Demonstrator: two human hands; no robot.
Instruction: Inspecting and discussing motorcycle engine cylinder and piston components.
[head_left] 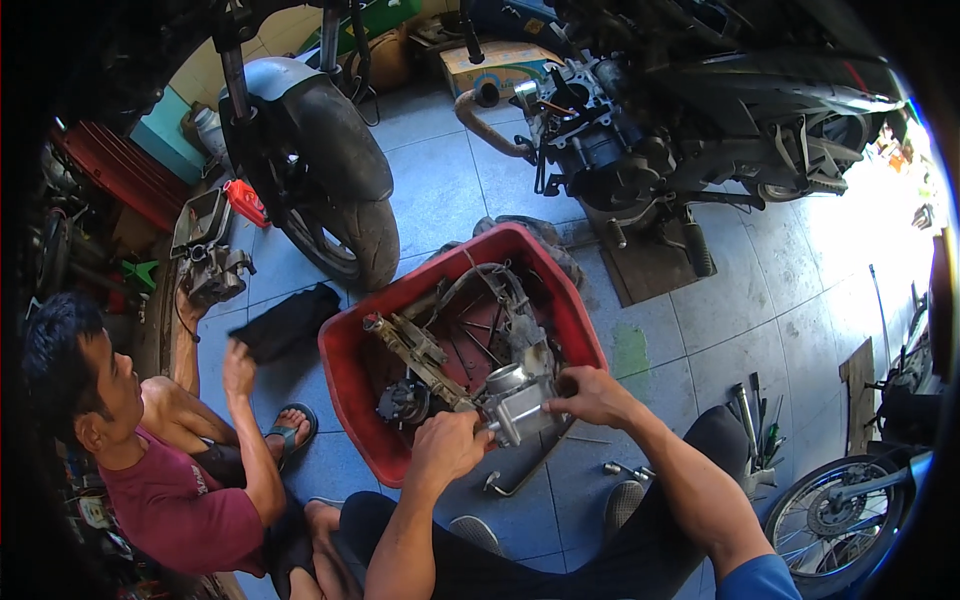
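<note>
A silver metal engine part (522, 408) with a round opening on top is held over the near right rim of a red plastic tub (590, 335). My right hand (592, 398) grips its right side, thumb and fingers closed. At its left end, my left hand (450, 445) is closed around a short projecting piece; the fingertips are partly hidden. Inside the tub lie a long dirty metal part (405, 345), a dark round mechanical part (405, 402), cables and thin rods.
At the left, a co-worker (170, 480) sits with one hand at a grey engine part (215, 272). A motorcycle front wheel (375, 245) stands beyond the tub. A bike with an exposed engine (600, 140) is at back right. Tools (745, 410) and a spoked wheel (835, 515) lie right.
</note>
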